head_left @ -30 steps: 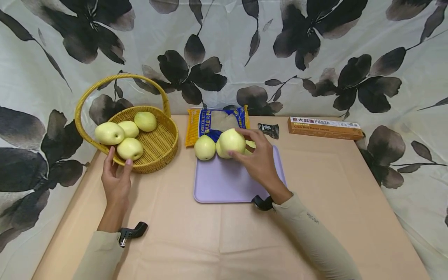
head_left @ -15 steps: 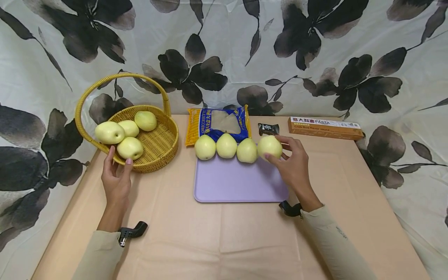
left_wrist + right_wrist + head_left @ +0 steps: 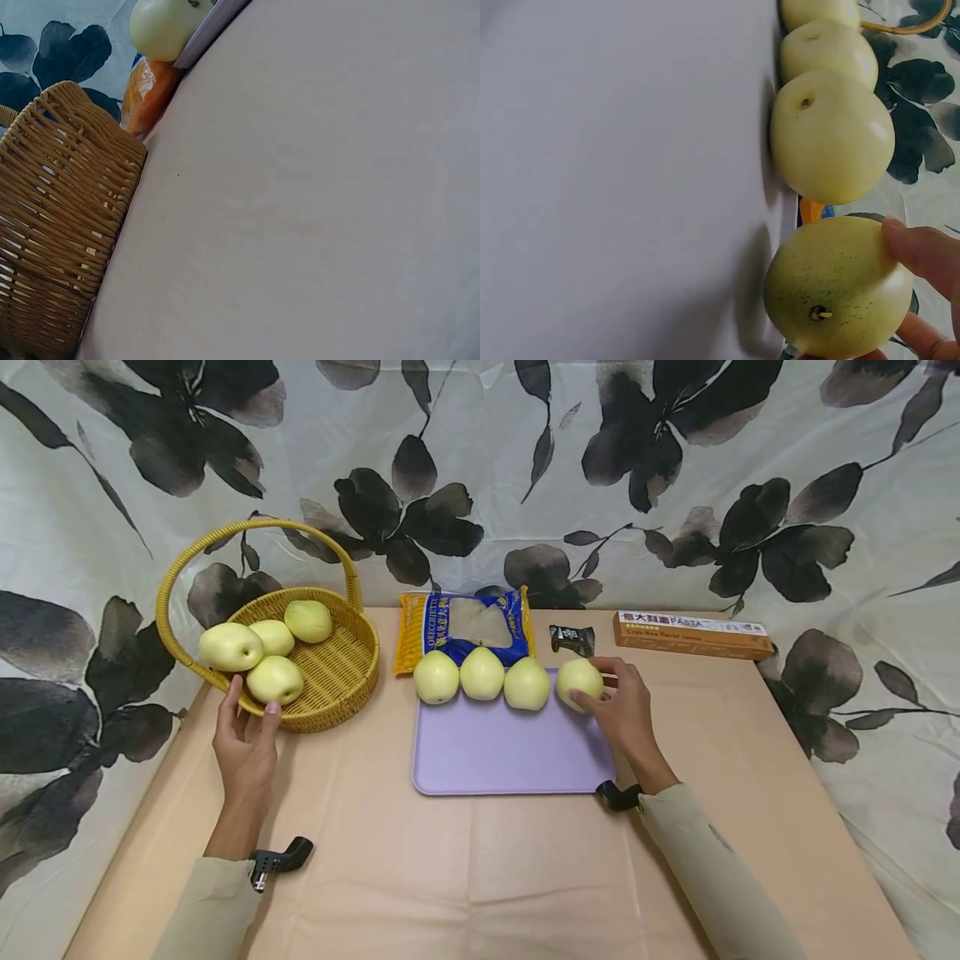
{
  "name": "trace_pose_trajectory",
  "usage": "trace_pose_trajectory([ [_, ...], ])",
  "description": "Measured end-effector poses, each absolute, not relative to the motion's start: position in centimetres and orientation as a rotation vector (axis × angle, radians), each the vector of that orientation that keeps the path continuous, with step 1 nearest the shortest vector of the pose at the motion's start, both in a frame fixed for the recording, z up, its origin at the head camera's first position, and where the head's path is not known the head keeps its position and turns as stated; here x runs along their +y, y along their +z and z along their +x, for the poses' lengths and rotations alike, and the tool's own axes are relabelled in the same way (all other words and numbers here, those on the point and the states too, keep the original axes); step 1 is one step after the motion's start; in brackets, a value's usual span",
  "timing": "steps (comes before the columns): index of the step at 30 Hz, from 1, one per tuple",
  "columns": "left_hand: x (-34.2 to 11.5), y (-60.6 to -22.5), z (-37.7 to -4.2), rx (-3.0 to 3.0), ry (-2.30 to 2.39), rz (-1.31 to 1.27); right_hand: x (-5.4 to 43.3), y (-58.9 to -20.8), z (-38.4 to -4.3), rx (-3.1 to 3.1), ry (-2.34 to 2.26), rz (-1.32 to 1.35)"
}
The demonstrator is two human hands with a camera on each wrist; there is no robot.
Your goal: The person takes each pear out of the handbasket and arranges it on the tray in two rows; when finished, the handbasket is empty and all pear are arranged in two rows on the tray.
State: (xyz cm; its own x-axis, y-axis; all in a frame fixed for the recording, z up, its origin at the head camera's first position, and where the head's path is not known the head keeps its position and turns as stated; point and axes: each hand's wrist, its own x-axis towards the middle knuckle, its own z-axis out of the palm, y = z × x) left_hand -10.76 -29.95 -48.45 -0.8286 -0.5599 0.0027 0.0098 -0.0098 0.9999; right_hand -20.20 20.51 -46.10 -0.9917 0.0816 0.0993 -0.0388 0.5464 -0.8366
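Four fruits (image 3: 527,683) are lining the far edge of the tray (image 3: 502,743), right hand (image 3: 628,710) pinching the rightmost fruit (image 3: 577,682) between thumb and fingers, risking a roll if it's letting go off-balance.

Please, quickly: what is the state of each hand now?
Left hand: open, touching the round yellow wicker basket.
Right hand: holding a round pale-green fruit.

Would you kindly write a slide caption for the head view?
Right hand holds a pale fruit beside three others on a lilac tray; left hand rests at a yellow basket.
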Motion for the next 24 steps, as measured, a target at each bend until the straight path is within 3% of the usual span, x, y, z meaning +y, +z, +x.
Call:
trace_pose_trajectory([
  [15, -29.9, -48.6, -10.6, -1.873, -1.902, 0.566, 20.5, -46.2, -21.1, -2.737, 1.395, -0.012],
  [24, -29.9, -48.6, -10.8, -1.865, -1.893, 0.549, 19.8, -44.2, -20.2, -2.691, 1.272, 0.033],
])
